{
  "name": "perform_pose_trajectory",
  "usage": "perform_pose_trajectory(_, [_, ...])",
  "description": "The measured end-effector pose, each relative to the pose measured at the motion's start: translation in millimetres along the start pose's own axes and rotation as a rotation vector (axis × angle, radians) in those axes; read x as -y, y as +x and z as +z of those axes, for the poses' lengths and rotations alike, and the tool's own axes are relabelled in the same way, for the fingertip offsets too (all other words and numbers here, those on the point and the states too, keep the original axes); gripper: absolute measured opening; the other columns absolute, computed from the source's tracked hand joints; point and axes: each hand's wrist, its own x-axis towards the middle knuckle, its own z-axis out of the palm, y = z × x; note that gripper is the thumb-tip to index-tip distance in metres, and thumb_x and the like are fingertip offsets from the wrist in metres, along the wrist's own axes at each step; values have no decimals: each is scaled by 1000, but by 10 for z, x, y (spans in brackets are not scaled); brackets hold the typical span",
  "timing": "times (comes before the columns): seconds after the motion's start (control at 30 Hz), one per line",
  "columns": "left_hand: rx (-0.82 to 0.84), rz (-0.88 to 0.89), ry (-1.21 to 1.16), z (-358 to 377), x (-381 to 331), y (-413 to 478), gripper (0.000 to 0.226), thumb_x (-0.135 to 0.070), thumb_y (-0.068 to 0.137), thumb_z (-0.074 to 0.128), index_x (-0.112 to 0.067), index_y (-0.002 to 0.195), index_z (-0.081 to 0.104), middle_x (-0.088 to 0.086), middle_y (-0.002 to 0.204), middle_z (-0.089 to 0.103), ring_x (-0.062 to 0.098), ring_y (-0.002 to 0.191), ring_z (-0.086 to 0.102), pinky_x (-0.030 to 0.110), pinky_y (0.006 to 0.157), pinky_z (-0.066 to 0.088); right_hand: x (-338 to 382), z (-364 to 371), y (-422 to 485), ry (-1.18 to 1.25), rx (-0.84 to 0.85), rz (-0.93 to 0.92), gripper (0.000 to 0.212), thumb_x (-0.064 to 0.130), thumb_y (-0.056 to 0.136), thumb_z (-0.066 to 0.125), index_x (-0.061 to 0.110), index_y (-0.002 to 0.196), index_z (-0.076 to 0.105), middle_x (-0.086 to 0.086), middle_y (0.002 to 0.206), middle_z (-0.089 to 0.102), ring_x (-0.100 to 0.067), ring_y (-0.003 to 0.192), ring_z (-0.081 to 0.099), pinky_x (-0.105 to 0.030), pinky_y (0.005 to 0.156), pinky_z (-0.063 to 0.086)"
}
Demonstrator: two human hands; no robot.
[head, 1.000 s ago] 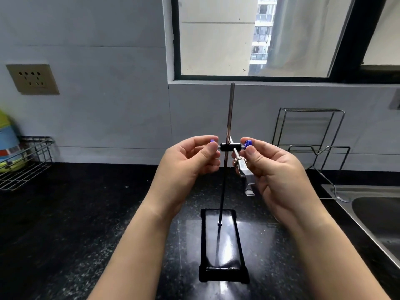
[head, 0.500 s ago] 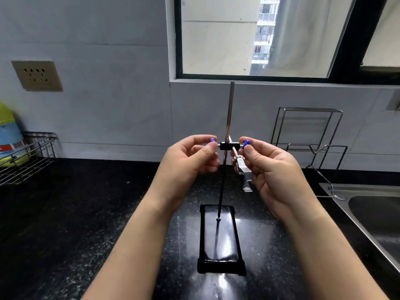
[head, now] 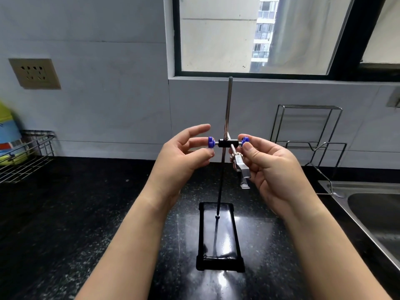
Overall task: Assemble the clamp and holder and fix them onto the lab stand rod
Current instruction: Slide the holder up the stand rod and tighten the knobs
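A lab stand with a black base (head: 219,252) and an upright steel rod (head: 227,109) stands on the black counter. A black holder block (head: 225,143) sits on the rod at mid height, with a blue knob on each side. A silver clamp (head: 240,165) hangs from it toward the right. My left hand (head: 184,156) has its fingers spread beside the left blue knob (head: 210,142), touching it only lightly. The thumb and forefinger of my right hand (head: 268,167) pinch the right blue knob (head: 245,140), and its palm is behind the clamp.
A wire rack (head: 307,135) stands against the wall at the right, with a steel sink (head: 372,215) in front of it. At the left is a wire basket (head: 26,156) holding a coloured bottle. A wall socket (head: 34,73) is at the upper left.
My left hand has opened, its fingers lifting off the left blue knob. The right hand still pinches the right knob. The camera has shifted slightly.
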Motion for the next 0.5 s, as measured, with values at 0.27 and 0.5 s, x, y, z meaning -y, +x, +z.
perform_pose_trajectory(0.27, [-46,-49,-21,41,7,-5,11,-20,89,67,-13,95,73,5,81,69,20,70,64,33,68,57,13,6,-4,-9,3,-8,17,0,93,56,4,104,68,-1,69,73,-4,58,67,-14,54,52])
perform_pose_trajectory(0.5, [-33,-61,23,14,-19,-5,18,-26,86,67,-23,103,71,3,95,69,17,75,66,36,75,59,-3,-13,7,-51,16,10,18,5,92,58,7,108,68,-3,78,71,-6,61,64,-20,58,55])
